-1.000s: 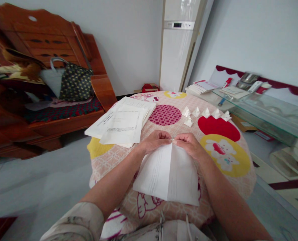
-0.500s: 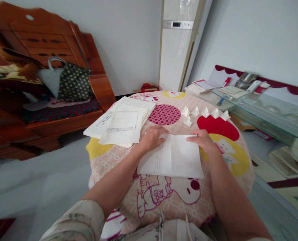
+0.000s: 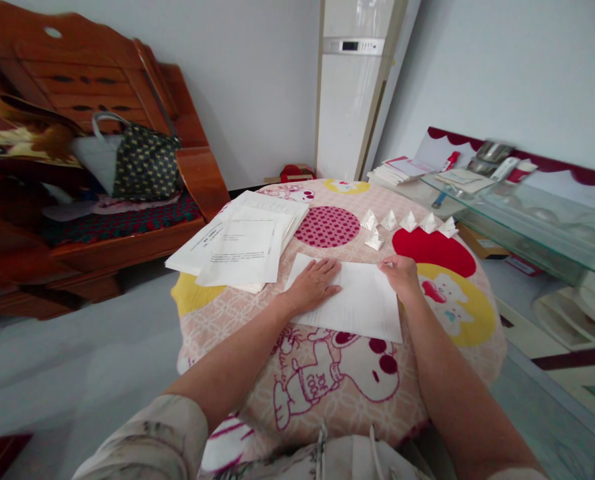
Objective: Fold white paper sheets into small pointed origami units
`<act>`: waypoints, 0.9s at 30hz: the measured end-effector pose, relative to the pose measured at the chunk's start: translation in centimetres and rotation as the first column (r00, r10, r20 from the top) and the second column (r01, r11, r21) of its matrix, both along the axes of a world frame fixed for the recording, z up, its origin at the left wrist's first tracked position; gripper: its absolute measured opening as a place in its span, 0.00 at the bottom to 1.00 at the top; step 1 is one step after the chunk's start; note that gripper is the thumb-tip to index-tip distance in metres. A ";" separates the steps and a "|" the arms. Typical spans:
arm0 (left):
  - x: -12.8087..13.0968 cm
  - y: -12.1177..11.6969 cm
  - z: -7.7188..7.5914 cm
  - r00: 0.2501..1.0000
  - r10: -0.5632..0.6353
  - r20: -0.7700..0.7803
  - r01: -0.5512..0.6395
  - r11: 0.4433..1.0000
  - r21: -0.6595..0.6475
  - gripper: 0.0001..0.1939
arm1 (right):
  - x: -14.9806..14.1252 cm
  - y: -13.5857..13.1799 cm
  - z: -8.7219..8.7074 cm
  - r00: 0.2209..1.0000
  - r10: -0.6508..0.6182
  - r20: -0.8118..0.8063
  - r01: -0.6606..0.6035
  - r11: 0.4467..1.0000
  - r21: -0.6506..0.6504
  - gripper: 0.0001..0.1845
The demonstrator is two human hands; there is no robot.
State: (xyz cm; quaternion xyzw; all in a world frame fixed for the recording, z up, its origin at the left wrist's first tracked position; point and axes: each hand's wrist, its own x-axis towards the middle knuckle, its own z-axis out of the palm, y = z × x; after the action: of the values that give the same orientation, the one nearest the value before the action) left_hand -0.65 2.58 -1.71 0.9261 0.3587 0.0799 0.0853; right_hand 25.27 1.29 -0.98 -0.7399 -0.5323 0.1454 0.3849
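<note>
A folded white sheet of paper (image 3: 362, 303) lies flat on the round table's cartoon-print cloth (image 3: 337, 380). My left hand (image 3: 315, 285) rests palm down on the sheet's left half, fingers stretched out flat. My right hand (image 3: 401, 275) sits at the sheet's upper right corner, fingers curled down onto the paper's far edge. Beyond the sheet, several small folded white paper shapes (image 3: 407, 223) stand in a row. A stack of printed white sheets (image 3: 242, 247) lies on the table's far left.
A wooden bench (image 3: 77, 167) with a patterned handbag (image 3: 145, 163) stands at the left. A tall white air conditioner (image 3: 350, 87) stands at the back. A glass table (image 3: 527, 213) with booklets and packets is at the right. Grey floor surrounds the table.
Both hands pinched the sheet's top together a second ago; the sheet has since been laid down and folded flatter, and my left hand now presses flat on it.
</note>
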 end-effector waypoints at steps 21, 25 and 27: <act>0.4 -0.1 -0.4 0.993 0.059 -0.102 -0.056 0.998 0.030 0.31 | -2.4 -1.8 1.3 0.811 0.105 0.576 0.082 0.954 -0.289 0.15; 0.3 -0.1 -0.5 0.994 0.054 -0.091 -0.051 0.998 0.041 0.31 | -2.4 -2.0 1.3 0.812 0.106 0.573 0.079 0.955 -0.287 0.16; 0.3 0.0 -0.5 0.995 0.054 -0.080 -0.050 0.998 0.049 0.31 | -2.3 -1.9 1.2 0.821 0.100 0.563 0.073 0.958 -0.277 0.16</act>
State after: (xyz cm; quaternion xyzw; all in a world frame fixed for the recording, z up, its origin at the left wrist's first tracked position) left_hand -0.34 2.54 -2.25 0.9207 0.3839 0.0527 0.0468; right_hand 22.95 -0.61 0.25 -0.7930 -0.6017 -0.0046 0.0958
